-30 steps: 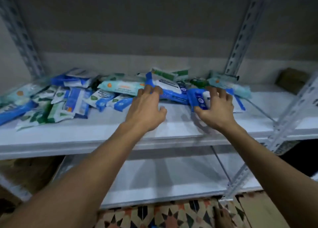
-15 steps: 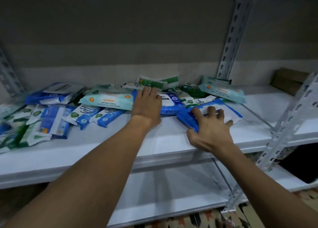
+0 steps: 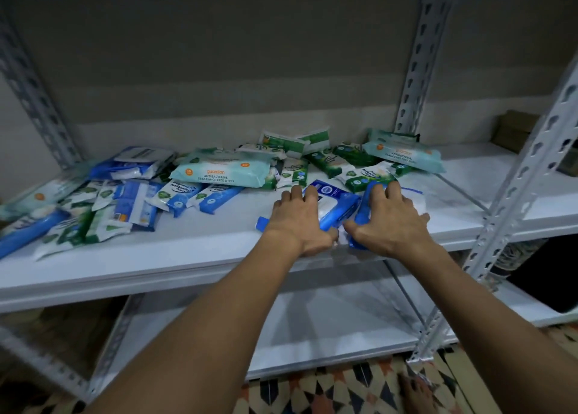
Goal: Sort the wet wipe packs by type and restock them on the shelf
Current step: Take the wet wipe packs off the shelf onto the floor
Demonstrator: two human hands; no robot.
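Note:
On the white shelf (image 3: 200, 244) lies a loose pile of wet wipe packs: teal ones (image 3: 219, 173), green-and-white ones (image 3: 350, 159) and blue ones (image 3: 137, 163). My left hand (image 3: 298, 223) grips a blue-and-white pack (image 3: 336, 202) near the shelf's front edge, fingers over its far side and thumb at its near side. Right beside it, my right hand (image 3: 387, 223) grips a second blue-and-white pack (image 3: 364, 209), which it mostly hides. The two packs lie side by side, almost touching.
A second teal pack (image 3: 403, 154) lies at the back right. Slotted metal uprights stand at the back (image 3: 419, 54) and the front right (image 3: 516, 194). A lower shelf (image 3: 312, 326) sits beneath, a brown box (image 3: 516, 129) at the far right, and patterned floor (image 3: 344, 391) below.
Both hands have pulled their blue packs out of the pile toward the front edge of the shelf and brought them close together. The camera has tilted slightly.

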